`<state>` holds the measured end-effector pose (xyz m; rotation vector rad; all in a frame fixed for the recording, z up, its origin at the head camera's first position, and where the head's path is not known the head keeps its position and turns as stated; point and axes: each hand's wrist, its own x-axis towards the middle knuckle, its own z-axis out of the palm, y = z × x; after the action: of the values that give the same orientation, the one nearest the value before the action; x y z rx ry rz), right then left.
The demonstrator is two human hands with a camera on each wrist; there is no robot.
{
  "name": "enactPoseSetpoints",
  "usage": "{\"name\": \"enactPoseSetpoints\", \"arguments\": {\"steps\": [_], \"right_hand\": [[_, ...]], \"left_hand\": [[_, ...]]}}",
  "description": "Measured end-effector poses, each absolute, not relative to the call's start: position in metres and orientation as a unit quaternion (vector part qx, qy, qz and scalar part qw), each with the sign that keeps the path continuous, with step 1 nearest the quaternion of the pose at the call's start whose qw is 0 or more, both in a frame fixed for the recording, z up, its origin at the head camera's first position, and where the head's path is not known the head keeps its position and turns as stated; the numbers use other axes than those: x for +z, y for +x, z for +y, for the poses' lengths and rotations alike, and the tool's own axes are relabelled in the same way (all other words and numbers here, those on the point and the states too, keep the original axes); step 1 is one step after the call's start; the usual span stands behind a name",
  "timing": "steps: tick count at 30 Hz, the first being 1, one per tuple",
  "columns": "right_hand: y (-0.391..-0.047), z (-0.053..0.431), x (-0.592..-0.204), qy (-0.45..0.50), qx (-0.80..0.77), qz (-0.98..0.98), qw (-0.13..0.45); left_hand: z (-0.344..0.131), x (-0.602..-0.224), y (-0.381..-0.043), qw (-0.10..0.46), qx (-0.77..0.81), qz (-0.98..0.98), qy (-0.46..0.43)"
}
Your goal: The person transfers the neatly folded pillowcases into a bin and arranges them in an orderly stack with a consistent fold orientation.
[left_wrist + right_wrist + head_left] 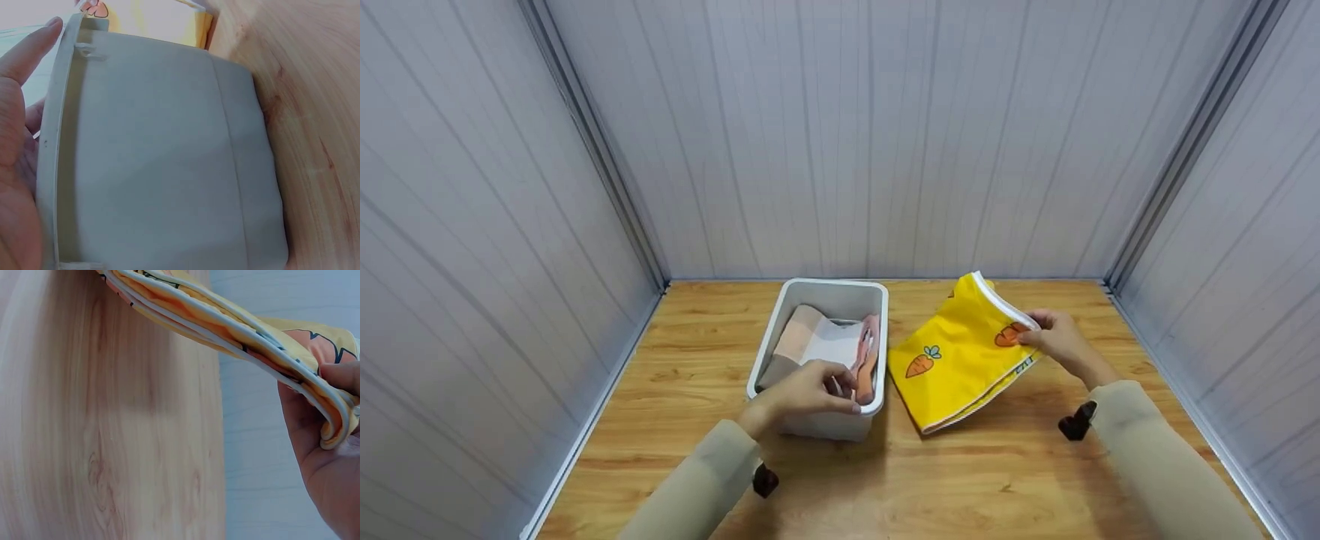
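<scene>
A folded yellow cloth [960,352] with printed carrots and a white edge tilts to the right of the bin. My right hand [1061,343] pinches its upper right corner between thumb and fingers. In the right wrist view the cloth [225,337] shows several layers along its edge, held up above the tabletop. A pale grey bin [829,427] with a white rim contains folded cloths. My left hand [810,390] reaches over its near rim with loosely bent fingers, close to an orange rolled cloth [865,381]. In the left wrist view the thumb [34,50] extends beside the bin's rim.
Inside the bin lies a peach, white and brown cloth [802,337], with a pink one [870,330] at the right. The wooden tabletop [697,345] is enclosed by pale panel walls [840,150] at the back and both sides.
</scene>
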<state>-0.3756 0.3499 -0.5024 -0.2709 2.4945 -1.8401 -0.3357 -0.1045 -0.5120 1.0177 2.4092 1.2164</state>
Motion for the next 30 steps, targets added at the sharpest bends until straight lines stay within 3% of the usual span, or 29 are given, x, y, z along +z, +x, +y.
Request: {"name": "enactPoseSetpoints", "arguments": {"steps": [8, 18, 30], "right_hand": [[-0.373, 0.347, -0.489, -0.114, -0.617, 0.779, 0.018], [-0.373, 0.341, -0.468, -0.154, -0.628, 0.763, 0.02], [-0.373, 0.332, -0.444, -0.24, -0.597, 0.764, 0.043]], "left_hand": [[-0.099, -0.504, -0.344, 0.13, 0.418, 0.83, 0.346], [-0.082, -0.48, -0.359, 0.093, 0.385, 0.836, 0.381], [-0.052, -0.454, -0.378, 0.057, 0.408, 0.847, 0.335]]}}
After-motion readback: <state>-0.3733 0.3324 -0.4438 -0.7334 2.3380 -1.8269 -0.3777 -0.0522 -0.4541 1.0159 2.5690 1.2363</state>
